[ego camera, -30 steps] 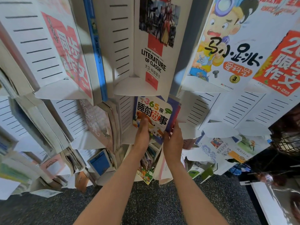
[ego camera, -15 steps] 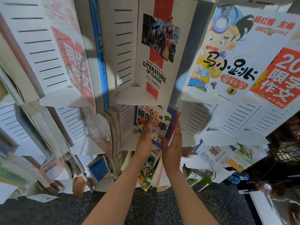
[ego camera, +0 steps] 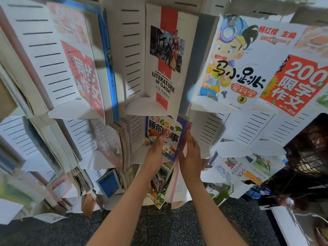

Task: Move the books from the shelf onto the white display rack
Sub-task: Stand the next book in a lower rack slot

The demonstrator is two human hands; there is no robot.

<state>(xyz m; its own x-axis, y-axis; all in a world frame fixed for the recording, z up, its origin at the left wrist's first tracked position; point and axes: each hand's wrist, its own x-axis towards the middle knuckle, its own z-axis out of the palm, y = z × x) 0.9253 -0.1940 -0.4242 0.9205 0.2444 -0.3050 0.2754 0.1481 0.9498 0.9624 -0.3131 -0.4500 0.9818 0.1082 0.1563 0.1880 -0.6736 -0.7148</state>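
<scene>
White display rack (ego camera: 134,107), centre frame: left hand (ego camera: 156,153) flat on storybook (ego camera: 164,134) cover, fingers straight; right hand (ego camera: 190,157) against its right edge, fingers straight, relaxed.

- Two bare forearms enter from the near edge, uncovered up to the frame's border, with no sleeve in view.
- The left hand (ego camera: 154,153) carries no ring, watch or glove.
- The right hand (ego camera: 190,157) is likewise bare, wrist unadorned, nails short and unpainted where visible.

Two hands (ego camera: 156,155) (ego camera: 190,157), one white rack (ego camera: 134,55), many books (ego camera: 163,134).
</scene>
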